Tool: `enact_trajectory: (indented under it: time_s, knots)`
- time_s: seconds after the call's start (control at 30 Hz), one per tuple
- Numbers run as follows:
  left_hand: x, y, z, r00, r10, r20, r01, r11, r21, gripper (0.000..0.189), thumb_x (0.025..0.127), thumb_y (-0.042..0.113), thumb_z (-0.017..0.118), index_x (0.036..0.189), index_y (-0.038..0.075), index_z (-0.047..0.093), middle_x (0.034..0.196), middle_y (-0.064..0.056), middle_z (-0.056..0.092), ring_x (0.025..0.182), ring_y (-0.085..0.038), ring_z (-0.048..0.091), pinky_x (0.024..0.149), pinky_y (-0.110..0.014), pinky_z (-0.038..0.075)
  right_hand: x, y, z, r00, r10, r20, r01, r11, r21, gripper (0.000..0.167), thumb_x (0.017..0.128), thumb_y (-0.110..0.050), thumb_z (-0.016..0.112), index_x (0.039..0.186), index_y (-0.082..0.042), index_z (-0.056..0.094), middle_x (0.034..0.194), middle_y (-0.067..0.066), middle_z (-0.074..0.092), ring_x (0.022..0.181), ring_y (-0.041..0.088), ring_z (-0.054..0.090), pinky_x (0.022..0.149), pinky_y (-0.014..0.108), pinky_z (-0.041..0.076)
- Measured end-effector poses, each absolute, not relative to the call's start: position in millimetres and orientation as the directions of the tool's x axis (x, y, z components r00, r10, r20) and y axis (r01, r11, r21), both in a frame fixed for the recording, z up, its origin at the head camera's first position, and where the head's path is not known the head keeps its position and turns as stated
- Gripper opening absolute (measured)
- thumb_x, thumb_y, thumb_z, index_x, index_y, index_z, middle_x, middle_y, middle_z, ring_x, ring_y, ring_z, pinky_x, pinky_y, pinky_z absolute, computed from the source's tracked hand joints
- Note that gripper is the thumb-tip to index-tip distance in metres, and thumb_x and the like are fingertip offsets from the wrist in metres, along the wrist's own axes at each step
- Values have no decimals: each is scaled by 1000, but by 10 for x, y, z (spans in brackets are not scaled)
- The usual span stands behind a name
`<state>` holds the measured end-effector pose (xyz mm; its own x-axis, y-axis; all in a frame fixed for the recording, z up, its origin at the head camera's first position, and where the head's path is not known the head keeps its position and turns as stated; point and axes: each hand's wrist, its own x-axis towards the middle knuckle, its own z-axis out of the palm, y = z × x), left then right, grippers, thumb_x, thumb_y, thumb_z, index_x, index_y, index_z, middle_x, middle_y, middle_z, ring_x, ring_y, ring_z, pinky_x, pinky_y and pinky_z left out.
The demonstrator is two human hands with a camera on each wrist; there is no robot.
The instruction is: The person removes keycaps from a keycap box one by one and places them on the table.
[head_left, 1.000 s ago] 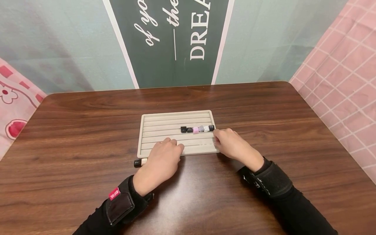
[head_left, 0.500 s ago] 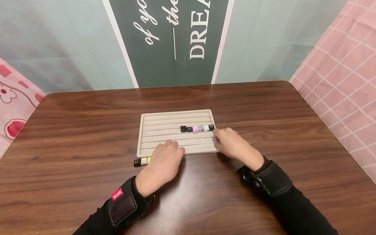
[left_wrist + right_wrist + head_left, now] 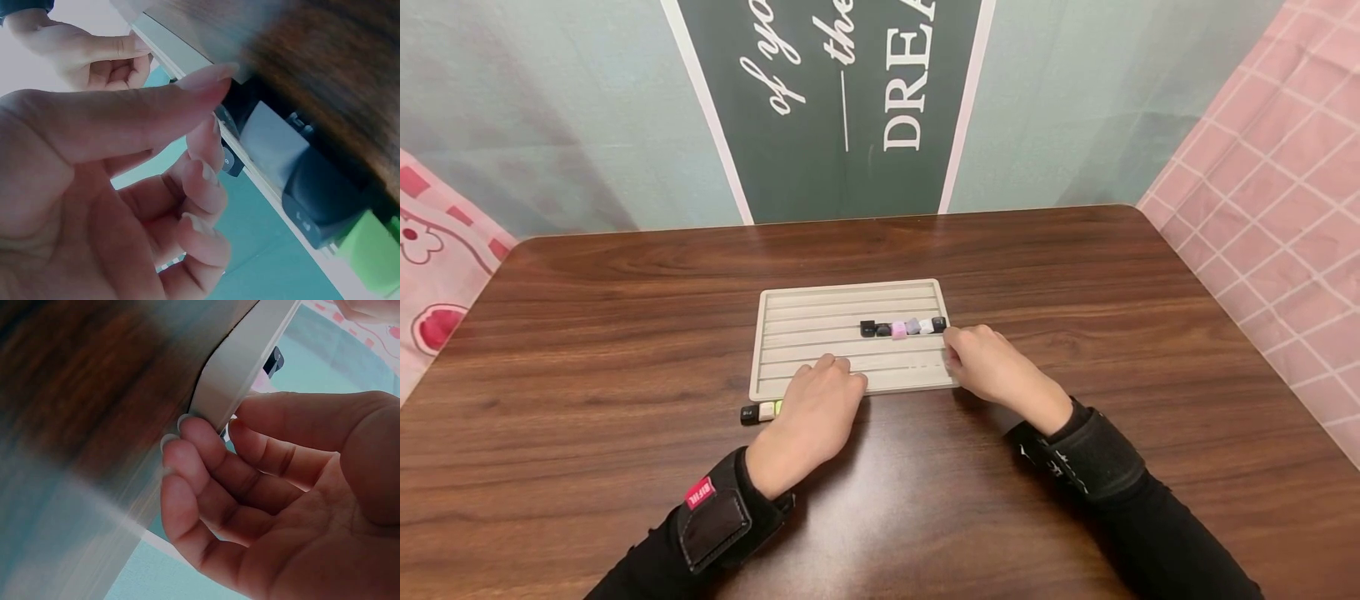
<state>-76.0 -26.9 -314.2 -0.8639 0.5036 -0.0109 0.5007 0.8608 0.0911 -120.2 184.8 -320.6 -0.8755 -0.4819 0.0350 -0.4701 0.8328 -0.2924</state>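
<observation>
A cream ribbed tray (image 3: 808,333) lies on the table. In one groove at its right sits a row of keycaps, among them a pink keycap (image 3: 898,331) and a white keycap (image 3: 927,327). My left hand (image 3: 816,425) is over the tray's front edge, thumb and index finger pinching a dark keycap (image 3: 244,97), mostly hidden by the thumb. Beside it stand a pale keycap (image 3: 272,140), a dark keycap (image 3: 325,194) and a green keycap (image 3: 372,253), along the tray's outer wall. My right hand (image 3: 992,367) grips the tray's front right corner between thumb and curled fingers.
A black keycap (image 3: 750,415) and a cream keycap (image 3: 767,412) show left of the left hand, on the brown wooden table (image 3: 625,350). Behind the table's far edge hangs a printed cloth (image 3: 1060,108); pink cloths flank both sides.
Over the last second the left hand has shifted slightly, and a sliver of green keycap now shows beside it. The right hand and the tray keep their places.
</observation>
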Motion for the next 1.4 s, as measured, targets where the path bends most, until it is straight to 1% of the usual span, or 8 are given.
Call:
enact_trajectory:
  time_s: [0.23,0.43,0.67,0.93,1.1,1.4]
  knots:
    - [-765,-297,-3142,-862,508,0,505,857,105,12,75,-5,60,76,6,64,71,-9,53,73,-26,52,55,-35,38,-1219,1845,-3227,-874,-484,42,-474,831,-289,21,78,5,56,66,-7,43,58,0,40,53,15,40,48,28,34]
    - [-773,-338,-3094,-864,504,0,501,859,103,12,75,-5,60,79,5,63,73,-10,54,74,-26,52,58,-36,41,-1225,1843,-3224,-870,-490,47,-482,828,-286,20,77,5,55,66,-7,44,58,0,40,53,15,40,48,28,34]
    - [-800,-421,-3013,-868,495,35,496,863,95,12,73,-6,61,77,5,62,72,-10,54,73,-27,53,56,-39,43,-1230,1832,-3218,-871,-489,53,-482,829,-283,20,77,6,55,65,-7,44,57,-1,40,52,15,41,48,28,34]
    - [-834,-480,-2946,-890,457,5,455,886,94,14,71,-6,63,75,8,60,73,-8,54,74,-27,53,59,-39,43,-1226,1828,-3209,-867,-494,67,-491,824,-284,20,74,7,53,64,-7,44,57,-1,40,52,15,41,48,30,36]
    - [-832,-476,-2950,-887,463,-1,460,882,105,15,71,-6,62,74,8,60,73,-8,53,73,-26,53,58,-38,43,-1228,1827,-3204,-867,-494,63,-489,823,-290,20,75,7,53,65,-7,43,57,-1,39,52,15,41,47,29,35]
    - [-818,-451,-2986,-876,482,-28,476,872,114,14,73,-7,61,79,5,62,74,-10,55,76,-28,54,59,-40,44,-1226,1825,-3203,-870,-491,54,-485,827,-286,20,75,6,54,65,-8,43,58,-1,40,52,15,41,47,29,34]
